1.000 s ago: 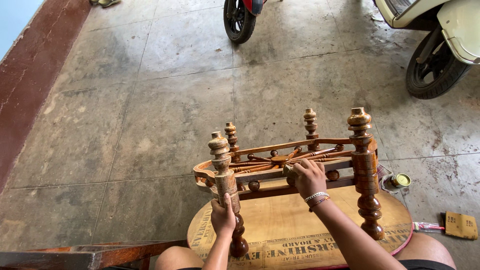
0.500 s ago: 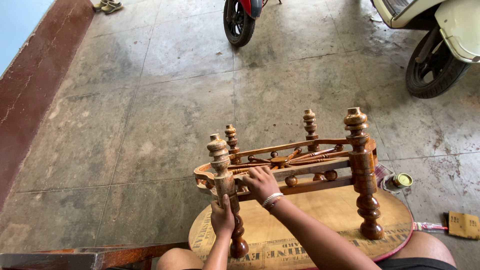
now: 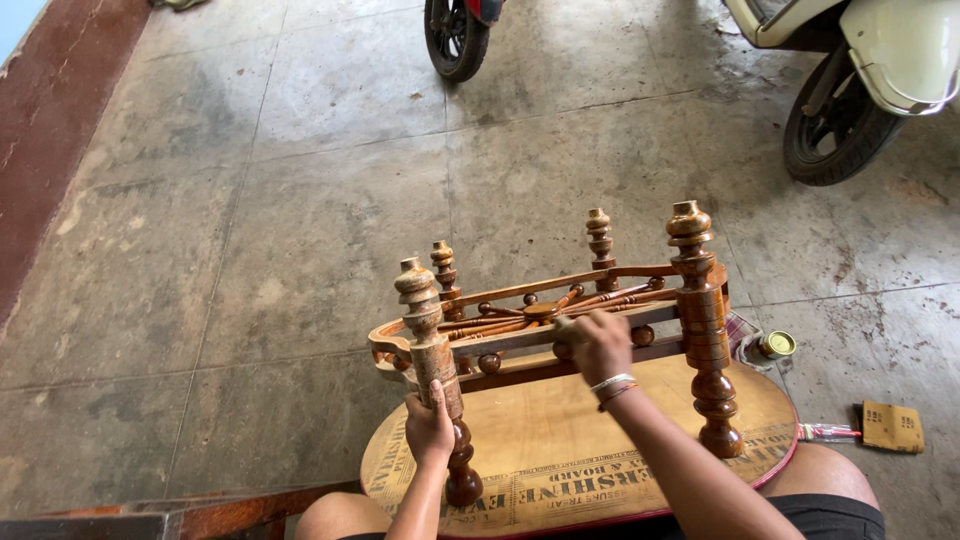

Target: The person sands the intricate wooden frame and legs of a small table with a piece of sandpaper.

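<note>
- While the carved wooden stand (image 3: 560,320) lies on its side across an oval board (image 3: 600,450) that rests over the person's lap, both hands are engaged with it; its turned legs point up and away from the body, so the frame's side rail faces the worker.
- Left hand (image 3: 430,428): fingers clenched around the nearest turned leg (image 3: 432,350), low on its shaft, thumb upward. Judged to be a steadying grip, holding the piece against tipping or sliding on the board.
- Right hand (image 3: 598,345): fingers curled down onto the upper side rail (image 3: 600,322) near the frame's middle, pressing on it. Whether a cloth or abrasive is tucked under the fingers cannot be told (the palm hides the contact). A band of bracelets (image 3: 612,385) sits at the wrist.
- Board covering: printed paper (image 3: 560,490) is spread beneath the stand, judged to protect the surface or catch residue.
- Second near leg (image 3: 702,320) stands at the right end of the frame, its foot down near the board; two further legs show behind.
- Items on the concrete floor (image 3: 250,250) to the person's right: a small round tin (image 3: 776,345) just beside the board's edge, and a folded tan sheet, likely sandpaper (image 3: 892,426), a little farther off with a thin striped object beside it. All are kept within reach of the right hand.
- Background: a dark wheel (image 3: 455,38) of one two-wheeler and the front wheel and pale body of a scooter (image 3: 880,70), both well apart from the work.
</note>
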